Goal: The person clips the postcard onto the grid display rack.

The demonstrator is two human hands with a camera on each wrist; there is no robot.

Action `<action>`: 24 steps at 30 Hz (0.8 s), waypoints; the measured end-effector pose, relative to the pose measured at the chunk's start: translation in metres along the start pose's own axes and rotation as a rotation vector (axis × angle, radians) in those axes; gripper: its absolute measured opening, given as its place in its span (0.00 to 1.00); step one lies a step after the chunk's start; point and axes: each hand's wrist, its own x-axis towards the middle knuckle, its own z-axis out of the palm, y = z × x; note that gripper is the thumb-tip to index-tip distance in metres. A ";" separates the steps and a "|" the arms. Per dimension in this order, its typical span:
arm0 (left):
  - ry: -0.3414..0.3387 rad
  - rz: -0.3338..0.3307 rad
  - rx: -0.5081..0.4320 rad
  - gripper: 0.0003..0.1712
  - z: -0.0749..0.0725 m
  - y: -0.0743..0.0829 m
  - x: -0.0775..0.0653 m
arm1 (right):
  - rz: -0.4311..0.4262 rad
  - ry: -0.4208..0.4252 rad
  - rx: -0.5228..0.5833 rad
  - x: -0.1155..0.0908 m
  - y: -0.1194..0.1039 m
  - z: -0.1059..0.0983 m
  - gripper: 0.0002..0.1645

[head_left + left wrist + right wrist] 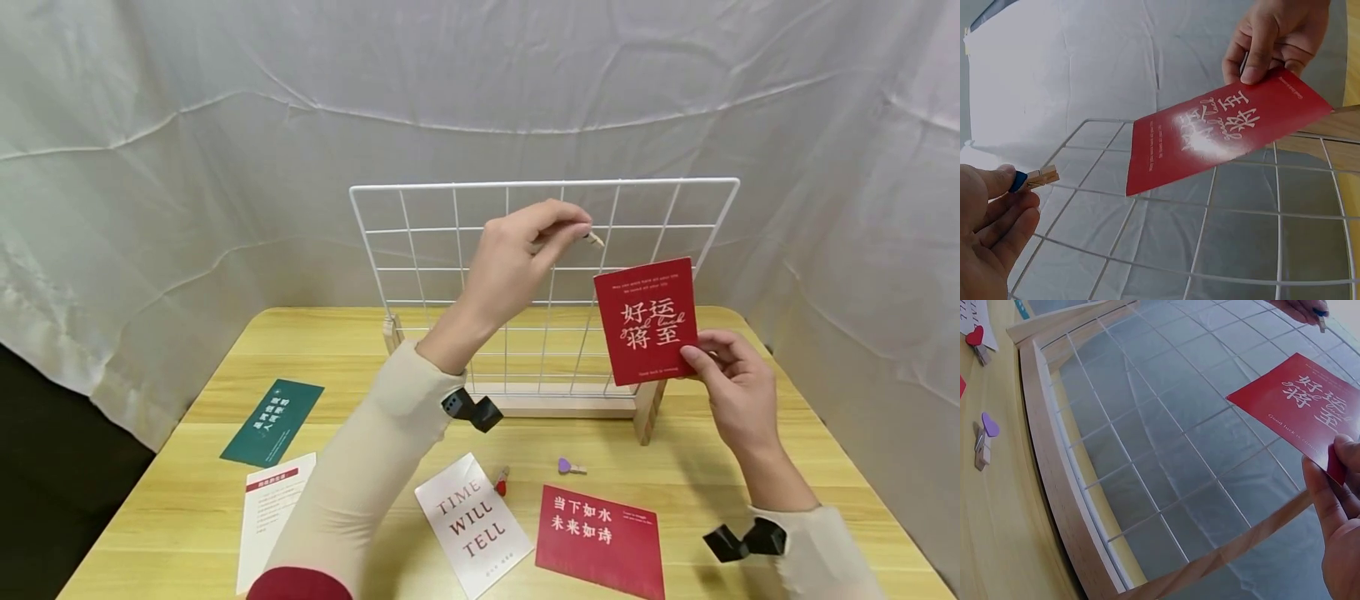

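Observation:
My left hand (517,258) pinches a small wooden clothespin (1041,177) with a blue end, held up before the upper part of a white wire grid (480,269). In the right hand (738,392) is a red card (647,321) with white lettering, gripped by thumb and fingers at its lower right corner. The card overlaps the right side of the grid in the head view, its printed face toward me. In the left wrist view, the clothespin's wooden tip points toward the card, with a gap between them.
A wooden base (562,406) supports the grid on the table. In front lie a purple-heart clothespin (572,467), a red-heart clothespin (502,481), a white card (474,525) and another red card (600,546). Further left are a green card (273,422) and a white printed card (273,508).

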 end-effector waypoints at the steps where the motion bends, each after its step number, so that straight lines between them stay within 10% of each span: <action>1: 0.000 0.008 0.008 0.07 0.001 0.001 0.002 | 0.001 0.003 0.004 0.001 0.000 0.001 0.11; 24: -0.114 0.054 0.331 0.13 0.019 0.019 0.044 | -0.040 0.155 0.254 0.014 -0.001 0.022 0.09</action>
